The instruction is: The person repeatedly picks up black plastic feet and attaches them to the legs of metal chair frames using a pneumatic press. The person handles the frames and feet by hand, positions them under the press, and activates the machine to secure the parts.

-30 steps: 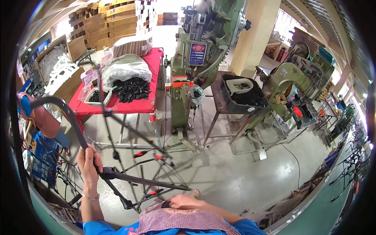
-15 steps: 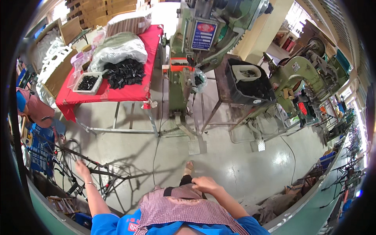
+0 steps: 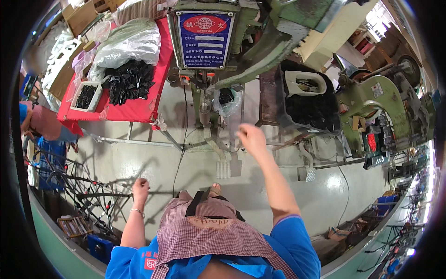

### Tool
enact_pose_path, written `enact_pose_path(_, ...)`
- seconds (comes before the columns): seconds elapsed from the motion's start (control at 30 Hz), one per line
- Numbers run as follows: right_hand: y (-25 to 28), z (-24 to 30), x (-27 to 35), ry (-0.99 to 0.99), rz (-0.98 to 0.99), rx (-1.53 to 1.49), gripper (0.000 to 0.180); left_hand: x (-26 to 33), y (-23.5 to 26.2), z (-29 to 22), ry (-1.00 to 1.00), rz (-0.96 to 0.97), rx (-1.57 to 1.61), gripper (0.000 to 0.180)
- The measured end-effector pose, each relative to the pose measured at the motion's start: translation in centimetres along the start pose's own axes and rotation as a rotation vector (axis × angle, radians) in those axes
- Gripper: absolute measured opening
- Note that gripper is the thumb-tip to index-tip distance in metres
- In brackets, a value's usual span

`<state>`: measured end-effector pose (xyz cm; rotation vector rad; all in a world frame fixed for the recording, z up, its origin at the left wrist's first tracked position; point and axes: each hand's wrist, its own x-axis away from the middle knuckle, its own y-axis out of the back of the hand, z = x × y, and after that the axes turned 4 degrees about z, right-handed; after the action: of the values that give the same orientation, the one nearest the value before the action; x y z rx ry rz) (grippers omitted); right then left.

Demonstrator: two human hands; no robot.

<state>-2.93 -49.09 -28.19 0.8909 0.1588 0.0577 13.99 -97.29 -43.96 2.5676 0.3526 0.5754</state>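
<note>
Right hand [image 3: 251, 137] raised before green press machine [image 3: 260, 42], blurred, grip unclear, left hand [image 3: 140, 188] fisted near black metal frames [image 3: 88, 186]

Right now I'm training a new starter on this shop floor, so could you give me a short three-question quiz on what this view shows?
1. True or false: the right hand is raised in front of the green machine.
2. What colour is the cloth on the table that holds the pile of black parts?
3. The left hand is nearest to: A) the white tray of black parts, B) the black metal frames on the floor, C) the foot pedal.

Key: 1 true; 2 red; 3 B.
</note>
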Motion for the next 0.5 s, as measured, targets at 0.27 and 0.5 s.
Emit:
enact_pose_path(0.27,-5.7,-4.3,-15.1,0.13,-0.13,0.238,0.028,1.6,-4.1,-3.7,0.038,0.126,-0.079,0.016)
enact_pose_path(0.5,-6.2,-2.7,-20.8,0.379,-0.264,0.664,0.03,-2.0,-1.2,-6.4,0.054,0.038,-0.127,0.018)
